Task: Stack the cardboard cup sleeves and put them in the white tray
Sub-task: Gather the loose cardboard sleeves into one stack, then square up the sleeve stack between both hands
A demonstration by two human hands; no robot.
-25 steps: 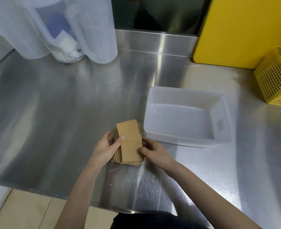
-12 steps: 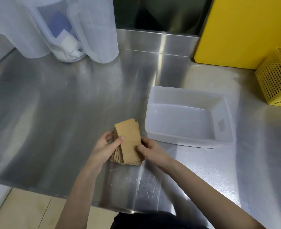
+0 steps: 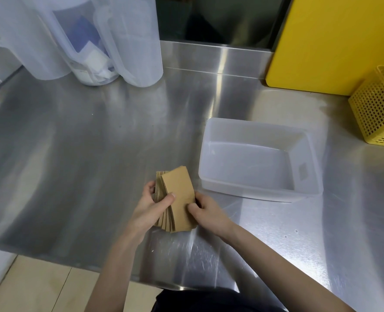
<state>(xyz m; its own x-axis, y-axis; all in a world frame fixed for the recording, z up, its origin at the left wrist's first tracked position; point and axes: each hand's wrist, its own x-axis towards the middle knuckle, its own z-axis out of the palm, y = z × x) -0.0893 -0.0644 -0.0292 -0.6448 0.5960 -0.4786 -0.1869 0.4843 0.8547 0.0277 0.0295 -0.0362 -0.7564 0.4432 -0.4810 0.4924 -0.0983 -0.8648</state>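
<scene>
A stack of brown cardboard cup sleeves point(image 3: 179, 194) sits between both my hands, just above the steel counter near its front edge. The sleeves are fanned slightly at their lower left edge. My left hand point(image 3: 151, 207) grips the stack's left side, thumb lying across the top sleeve. On the right side, my right hand point(image 3: 206, 211) pinches the stack's lower edge. The white tray point(image 3: 308, 176) stands just to the right of the stack, and nothing lies inside it.
Three translucent plastic pitchers point(image 3: 92, 37) stand at the back left of the counter point(image 3: 74, 154). A yellow board point(image 3: 335, 41) leans at the back right, beside a yellow perforated basket point(image 3: 378, 109). The counter's front edge runs just below my hands.
The stack has tilted a little and fanned out more at its left edge between my hands. Both hands stay in nearly the same place.
</scene>
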